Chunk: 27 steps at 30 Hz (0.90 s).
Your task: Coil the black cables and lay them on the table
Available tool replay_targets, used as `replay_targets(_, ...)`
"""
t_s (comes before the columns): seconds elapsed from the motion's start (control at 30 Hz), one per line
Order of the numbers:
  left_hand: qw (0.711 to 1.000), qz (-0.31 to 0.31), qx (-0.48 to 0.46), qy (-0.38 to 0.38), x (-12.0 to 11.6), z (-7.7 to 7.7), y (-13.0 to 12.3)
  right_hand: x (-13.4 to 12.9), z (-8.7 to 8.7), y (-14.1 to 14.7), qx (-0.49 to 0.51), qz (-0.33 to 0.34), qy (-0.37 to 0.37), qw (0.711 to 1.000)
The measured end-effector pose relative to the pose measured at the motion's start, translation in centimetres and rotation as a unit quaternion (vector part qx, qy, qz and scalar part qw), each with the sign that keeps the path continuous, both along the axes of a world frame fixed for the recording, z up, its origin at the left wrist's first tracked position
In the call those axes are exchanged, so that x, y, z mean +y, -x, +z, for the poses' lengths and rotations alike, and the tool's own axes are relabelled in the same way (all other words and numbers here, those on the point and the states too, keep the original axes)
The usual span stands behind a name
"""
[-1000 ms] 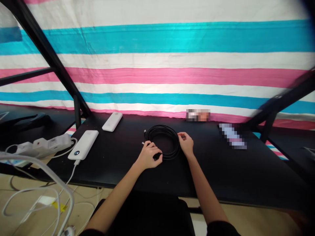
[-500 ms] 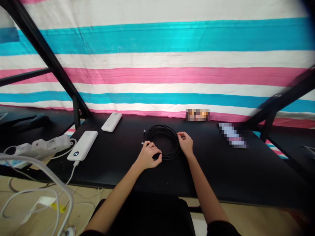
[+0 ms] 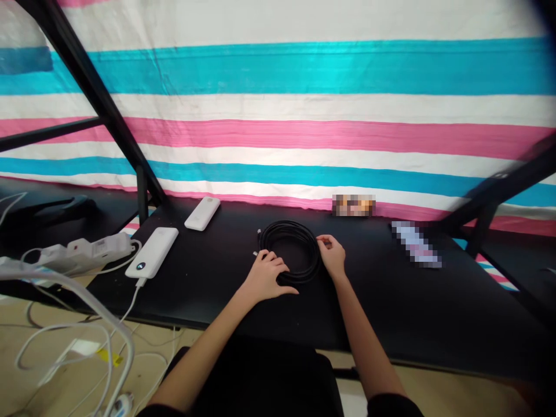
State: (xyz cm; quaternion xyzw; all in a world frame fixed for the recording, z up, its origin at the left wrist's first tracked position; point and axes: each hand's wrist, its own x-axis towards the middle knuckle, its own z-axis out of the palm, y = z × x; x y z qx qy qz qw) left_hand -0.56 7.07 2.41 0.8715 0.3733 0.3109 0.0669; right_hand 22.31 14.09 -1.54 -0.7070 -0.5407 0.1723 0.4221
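A coiled black cable (image 3: 311, 252) lies in a ring on the black table. Its small silvery plug ends stick out at the ring's left side. My left hand (image 3: 268, 279) rests at the lower left of the coil, its fingers over the strands and the thumb stretched away from them. At the right edge of the ring, my right hand (image 3: 333, 256) has its fingers curled, with thumb and forefinger pinched together at the outer strands. The exact grip of those fingertips is partly hidden.
Two white power banks (image 3: 153, 253) lie on the left, the nearer one with a white cable plugged in. A power strip (image 3: 89, 255) and loose white cords are at far left. A pixelated flat object (image 3: 416, 244) and a pixelated box (image 3: 354, 205) lie on the right.
My left thumb has opened away from the fingers, where it was bent in toward them before. My right hand stays at the coil's right edge. The view has shifted slightly.
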Motion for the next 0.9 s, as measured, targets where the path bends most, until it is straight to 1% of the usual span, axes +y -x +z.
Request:
replay_targets(0.2,0.998,0.051,0.039,0.026,-0.2,-0.2,0.9,0.0,-0.2,-0.1,-0.001,0.0,0.014,1.0)
replay_targets(0.33,0.994,0.083,0.048,0.043,-0.3,0.2,2.8,0.1,-0.2,-0.3,-0.006,0.001,0.025,1.0)
replay_targets(0.5,0.987,0.142,0.05,0.05,-0.2,0.3,5.1,0.1,-0.2,-0.3,-0.005,-0.004,0.022,1.0)
replay_targets(0.6,0.983,0.171,0.051,0.047,0.5,0.1,6.1,0.1,-0.3,-0.3,-0.001,-0.004,0.016,1.0)
replay_targets(0.77,0.977,0.206,0.047,0.033,2.3,-0.3,7.7,0.1,-0.2,-0.2,-0.004,-0.005,0.019,1.0)
replay_targets(0.9,0.967,0.253,0.015,0.001,3.1,-0.7,8.9,-0.1,-0.1,0.1,-0.011,-0.009,0.019,1.0)
